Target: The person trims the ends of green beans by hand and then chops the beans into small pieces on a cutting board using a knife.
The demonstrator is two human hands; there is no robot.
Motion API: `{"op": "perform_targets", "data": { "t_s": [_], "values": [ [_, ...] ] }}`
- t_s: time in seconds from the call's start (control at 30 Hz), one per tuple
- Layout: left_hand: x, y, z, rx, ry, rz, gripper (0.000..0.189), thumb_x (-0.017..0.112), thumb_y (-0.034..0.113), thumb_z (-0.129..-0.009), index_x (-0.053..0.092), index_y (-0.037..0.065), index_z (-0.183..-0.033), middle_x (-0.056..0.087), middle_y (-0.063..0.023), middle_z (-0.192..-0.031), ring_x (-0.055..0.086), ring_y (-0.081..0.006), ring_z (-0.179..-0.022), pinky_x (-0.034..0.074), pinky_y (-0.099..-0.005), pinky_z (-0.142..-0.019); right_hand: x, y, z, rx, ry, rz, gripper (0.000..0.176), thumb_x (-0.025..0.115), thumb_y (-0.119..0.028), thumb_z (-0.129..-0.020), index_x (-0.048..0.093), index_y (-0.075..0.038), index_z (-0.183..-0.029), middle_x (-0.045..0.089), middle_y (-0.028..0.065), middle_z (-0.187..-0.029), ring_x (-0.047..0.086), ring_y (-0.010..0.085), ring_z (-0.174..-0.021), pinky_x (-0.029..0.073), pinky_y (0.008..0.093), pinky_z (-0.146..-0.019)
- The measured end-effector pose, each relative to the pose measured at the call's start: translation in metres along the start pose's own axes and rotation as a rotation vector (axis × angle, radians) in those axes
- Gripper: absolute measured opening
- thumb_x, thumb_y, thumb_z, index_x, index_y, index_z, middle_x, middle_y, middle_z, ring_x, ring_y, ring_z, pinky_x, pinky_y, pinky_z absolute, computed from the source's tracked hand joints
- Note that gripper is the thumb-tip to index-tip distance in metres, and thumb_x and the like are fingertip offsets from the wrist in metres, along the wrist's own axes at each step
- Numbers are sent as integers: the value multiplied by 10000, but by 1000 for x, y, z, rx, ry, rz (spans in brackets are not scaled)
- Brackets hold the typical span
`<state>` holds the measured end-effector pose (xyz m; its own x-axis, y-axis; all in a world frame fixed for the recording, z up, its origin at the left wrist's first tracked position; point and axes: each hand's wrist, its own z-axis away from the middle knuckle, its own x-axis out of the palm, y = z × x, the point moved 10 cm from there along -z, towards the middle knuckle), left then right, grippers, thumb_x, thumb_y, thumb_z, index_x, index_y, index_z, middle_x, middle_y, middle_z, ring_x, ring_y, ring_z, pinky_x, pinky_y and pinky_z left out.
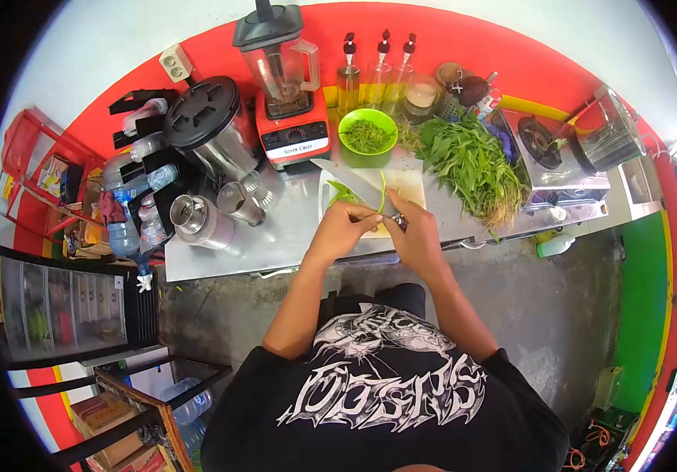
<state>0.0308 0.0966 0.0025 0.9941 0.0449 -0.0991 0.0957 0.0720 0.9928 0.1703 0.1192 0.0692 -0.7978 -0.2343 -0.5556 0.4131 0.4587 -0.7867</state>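
Note:
A long green stem (382,186) curves up between my two hands over the cutting board (408,185). My left hand (345,230) is closed, its thumb and finger pinching the stem's lower end. The knife (360,187) is in my closed right hand (415,236), its broad blade pointing up and left across the board. Part of the handle is hidden by my fingers. Some green leaves (342,193) lie on the board left of the blade. Just behind the board stands a bright green bowl (368,160) holding chopped greens.
A heap of leafy greens (468,157) lies right of the board, beside a gas stove (562,182). Left of the bowl are a red blender (293,130), a large lidded steel pot (220,141) and metal cups (238,203). Pump bottles (348,88) line the wall.

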Motion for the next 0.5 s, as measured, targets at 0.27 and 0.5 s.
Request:
{"op": "perform_targets", "data": {
  "t_s": [0.27, 0.5],
  "values": [
    [-11, -6, 0, -35, 45, -43, 203, 758, 168, -890, 782, -21, -961, 751, -103, -795, 633, -119, -701, 501, -293, -666, 3, 10, -2, 63, -27, 58, 490, 721, -95, -864, 622, -14, -1336, 656, 200, -847, 557, 239, -658, 472, 357, -652],
    [-22, -17, 1, -58, 45, -115, 186, 753, 155, -882, 785, -17, -944, 744, -109, -762, 635, -115, -682, 498, -289, -652, -15, 36, -19, 77, 122, 19, 450, 728, -105, -859, 648, -1, -1289, 695, 237, -929, 674, 317, -762, 518, 373, -702]
  ]
}}
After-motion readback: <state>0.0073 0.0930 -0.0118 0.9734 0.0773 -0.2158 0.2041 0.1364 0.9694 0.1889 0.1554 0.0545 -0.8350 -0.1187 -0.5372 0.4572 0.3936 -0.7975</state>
